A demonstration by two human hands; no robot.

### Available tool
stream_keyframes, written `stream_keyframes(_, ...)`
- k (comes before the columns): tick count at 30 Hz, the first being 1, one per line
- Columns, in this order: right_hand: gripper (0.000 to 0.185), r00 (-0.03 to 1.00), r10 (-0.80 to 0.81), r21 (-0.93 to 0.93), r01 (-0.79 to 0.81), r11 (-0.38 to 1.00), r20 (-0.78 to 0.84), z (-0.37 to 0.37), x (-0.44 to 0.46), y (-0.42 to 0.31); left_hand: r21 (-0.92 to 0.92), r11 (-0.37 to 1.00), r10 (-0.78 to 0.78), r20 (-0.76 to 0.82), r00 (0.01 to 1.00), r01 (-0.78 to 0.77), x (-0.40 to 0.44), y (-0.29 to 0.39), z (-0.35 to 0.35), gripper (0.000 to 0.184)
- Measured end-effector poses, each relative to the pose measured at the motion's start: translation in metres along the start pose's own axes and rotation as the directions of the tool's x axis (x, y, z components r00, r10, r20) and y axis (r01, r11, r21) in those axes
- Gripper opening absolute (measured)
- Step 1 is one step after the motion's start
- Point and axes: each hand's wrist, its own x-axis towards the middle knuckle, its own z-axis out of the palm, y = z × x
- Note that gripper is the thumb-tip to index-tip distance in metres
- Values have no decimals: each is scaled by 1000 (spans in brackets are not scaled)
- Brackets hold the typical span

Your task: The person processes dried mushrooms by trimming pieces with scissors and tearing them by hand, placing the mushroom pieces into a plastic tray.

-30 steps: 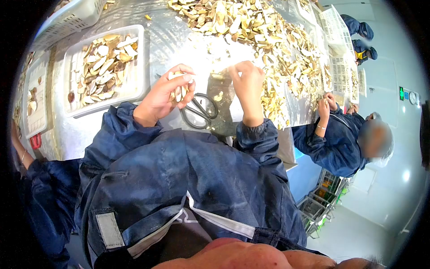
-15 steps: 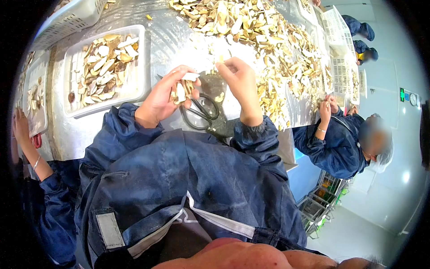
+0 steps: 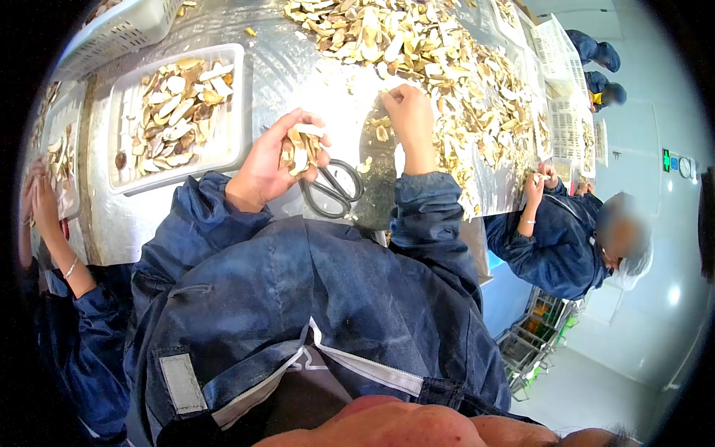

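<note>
My left hand (image 3: 262,165) is closed around several dried mushroom slices (image 3: 301,149), cream with brown edges, held palm up. My right hand (image 3: 412,123) reaches to the near edge of a large heap of mushroom slices (image 3: 424,48). Its fingers are curled and pinched together; glare and the hand itself hide what is between them. Black-handled scissors (image 3: 328,195) lie on the metal table beside my left hand, their blades hidden behind it. A few slices (image 3: 380,128) lie just under my right hand.
A white tray (image 3: 238,112) of mushroom slices stands on the left, with a perforated basket (image 3: 123,33) behind it. Co-workers' hands (image 3: 48,201) work at the far left and others (image 3: 540,182) at the right. White crates (image 3: 566,112) line the table's right side.
My right hand has moved slightly right and up, over the heap's edge. The white slice on top of my left hand's bunch now lies in line with the others.
</note>
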Motion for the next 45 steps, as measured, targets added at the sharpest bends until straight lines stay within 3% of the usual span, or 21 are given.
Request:
stream_keyframes(1,26,999,31,33,-32,999,42,-2,-2,-4,-19,1000,6,12,1000,-5,0,0,-1,43)
stream_keyframes(4,26,964,105,411,-201,889,246,-17,-12,-22,-59,998,18,27,999,-16,2,1,0,44)
stream_keyframes(7,24,891,-254,752,-134,646,377,-32,-31,-55,-60,998,10,-12,1000,-11,2,0,8,46)
stream_keyframes(8,22,863,-329,737,-71,672,384,-32,-30,-61,-49,999,7,-27,1000,-8,2,0,10,47)
stream_keyframes(11,22,981,-76,368,6,930,176,-17,4,-45,-39,999,4,-58,998,-6,0,1,7,47)
stream_keyframes(12,22,994,-61,229,39,973,87,-8,17,-35,-40,999,4,-62,998,-6,0,1,6,46)
stream_keyframes(14,23,992,-73,-68,66,995,-100,9,37,-12,-42,999,6,-33,999,-7,1,2,4,45)
stream_keyframes(17,23,986,-110,-123,94,988,-129,22,39,-4,-48,998,26,-15,1000,-27,-1,5,7,44)
stream_keyframes(21,19,1000,-10,95,11,995,-14,19,29,-6,-20,998,64,-39,997,-65,0,2,5,45)
stream_keyframes(24,22,999,-49,121,49,991,-4,14,19,-12,-6,996,89,-52,995,-89,-2,2,7,41)
stream_keyframes(25,21,997,0,224,-16,974,72,9,15,-15,-8,995,99,-51,994,-100,-3,3,7,40)
stream_keyframes(27,20,968,65,407,-162,899,241,-4,6,-28,6,990,143,-40,989,-143,-1,1,5,39)
stream_keyframes(30,17,918,-25,738,-303,603,397,-16,-17,-46,86,977,198,-34,980,-195,-2,1,4,36)
stream_keyframes(37,15,837,-207,819,-391,420,506,-18,-59,-80,170,960,241,-90,966,-223,-4,4,9,39)
stream_keyframes(41,16,815,-198,792,-422,441,545,-13,-63,-80,199,951,261,-107,959,-237,-7,5,14,37)
stream_keyframes(45,15,809,-199,814,-474,335,553,-10,-65,-77,160,957,263,-115,958,-243,-5,3,12,33)
